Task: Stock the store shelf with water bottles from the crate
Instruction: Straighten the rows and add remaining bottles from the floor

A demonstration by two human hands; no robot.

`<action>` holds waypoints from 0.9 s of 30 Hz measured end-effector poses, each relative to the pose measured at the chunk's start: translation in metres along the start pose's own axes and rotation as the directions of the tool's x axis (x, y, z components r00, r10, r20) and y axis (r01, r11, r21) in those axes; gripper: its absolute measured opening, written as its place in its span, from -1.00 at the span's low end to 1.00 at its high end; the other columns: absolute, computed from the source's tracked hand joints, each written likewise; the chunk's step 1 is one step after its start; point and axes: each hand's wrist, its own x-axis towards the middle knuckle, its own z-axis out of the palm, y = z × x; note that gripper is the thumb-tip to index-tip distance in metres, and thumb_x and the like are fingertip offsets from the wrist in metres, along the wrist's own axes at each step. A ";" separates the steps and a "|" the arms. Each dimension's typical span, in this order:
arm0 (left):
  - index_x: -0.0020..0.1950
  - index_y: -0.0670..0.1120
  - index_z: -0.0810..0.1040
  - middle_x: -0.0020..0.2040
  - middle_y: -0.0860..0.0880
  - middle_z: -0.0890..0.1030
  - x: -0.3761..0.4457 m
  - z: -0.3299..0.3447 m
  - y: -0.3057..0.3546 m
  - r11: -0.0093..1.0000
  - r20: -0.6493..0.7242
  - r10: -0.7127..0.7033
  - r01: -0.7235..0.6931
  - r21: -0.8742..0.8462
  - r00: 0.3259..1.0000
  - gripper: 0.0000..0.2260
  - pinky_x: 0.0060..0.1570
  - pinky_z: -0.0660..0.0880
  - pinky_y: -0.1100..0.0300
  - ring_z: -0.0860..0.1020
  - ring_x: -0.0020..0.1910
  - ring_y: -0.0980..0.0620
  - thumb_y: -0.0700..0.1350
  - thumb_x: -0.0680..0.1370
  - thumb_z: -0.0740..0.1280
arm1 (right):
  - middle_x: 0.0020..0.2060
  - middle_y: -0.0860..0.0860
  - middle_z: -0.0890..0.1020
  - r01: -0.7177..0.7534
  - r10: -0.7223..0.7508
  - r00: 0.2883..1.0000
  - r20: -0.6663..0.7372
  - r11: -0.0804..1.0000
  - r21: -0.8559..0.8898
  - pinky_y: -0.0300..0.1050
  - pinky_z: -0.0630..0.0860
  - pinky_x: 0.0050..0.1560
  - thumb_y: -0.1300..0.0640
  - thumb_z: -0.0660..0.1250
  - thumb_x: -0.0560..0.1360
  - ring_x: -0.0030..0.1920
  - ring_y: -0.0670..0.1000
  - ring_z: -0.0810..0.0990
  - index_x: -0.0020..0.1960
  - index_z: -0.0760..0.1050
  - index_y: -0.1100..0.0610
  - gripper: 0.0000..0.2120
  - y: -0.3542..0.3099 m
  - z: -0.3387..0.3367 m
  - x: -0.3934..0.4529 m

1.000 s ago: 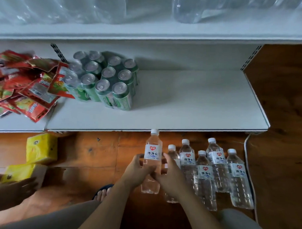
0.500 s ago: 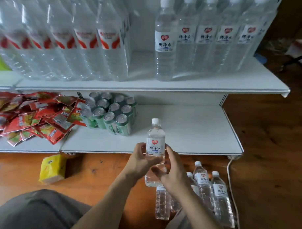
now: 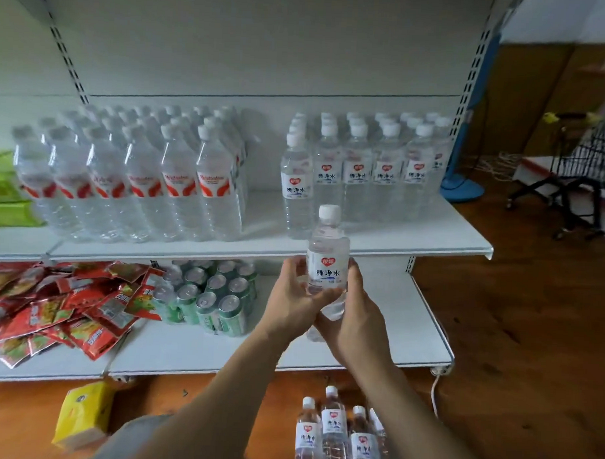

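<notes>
- One water bottle [image 3: 327, 264] up in the air, upright, clamped between left hand [image 3: 293, 297] and right hand [image 3: 354, 320], fingers wrapped round its lower half.
- Held just in front of the middle shelf [image 3: 430, 247], below the front edge, not yet set down.
- Already stocked: matching heart-label bottles [image 3: 371, 170] in rows at 1 o'clock of the held one, a lone bottle at the front-left corner of that block.
- Open shelf gap at 11 o'clock, beside the shrink-wrapped packs [image 3: 141, 179]; likely landing spot, by the look of it.
- Still to go: at least four bottles [image 3: 335, 433] standing on the floor at 6 o'clock.
- No crate visible.
</notes>
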 end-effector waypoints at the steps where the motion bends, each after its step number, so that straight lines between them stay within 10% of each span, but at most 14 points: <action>1: 0.32 -0.01 0.39 0.18 0.05 0.61 0.005 0.001 0.008 1.000 0.004 0.027 -0.027 -0.001 1.000 -0.41 0.16 0.59 0.04 0.64 0.09 0.08 -0.06 0.39 0.60 | 0.46 -0.03 0.44 0.010 -0.010 1.000 -0.009 1.000 -0.010 -0.02 0.53 0.25 -0.21 0.47 0.41 0.32 0.05 0.55 0.60 -0.07 -0.07 -0.02 -0.004 -0.006 0.009; 15: 0.45 0.15 0.32 0.38 0.12 0.46 0.102 -0.033 0.045 0.971 -0.098 0.214 -0.201 0.125 0.972 -0.51 0.41 0.35 -0.02 0.42 0.37 0.10 0.27 0.56 0.25 | 0.33 0.01 0.51 0.079 -0.060 0.958 -0.279 0.995 0.055 0.00 0.52 0.15 -0.02 0.54 0.40 0.26 0.06 0.55 0.55 0.05 0.00 -0.09 -0.021 -0.017 0.136; 27: 0.56 0.05 0.17 0.30 0.16 0.44 0.165 -0.036 0.018 0.975 -0.021 0.165 -0.160 0.155 0.986 -0.53 0.16 0.25 0.28 0.42 0.30 0.07 0.15 0.68 0.07 | 0.48 0.06 0.37 0.057 -0.052 0.972 -0.229 0.998 0.016 -0.01 0.43 0.28 -0.02 0.48 0.49 0.40 0.10 0.43 0.62 -0.10 0.05 -0.05 0.010 0.024 0.187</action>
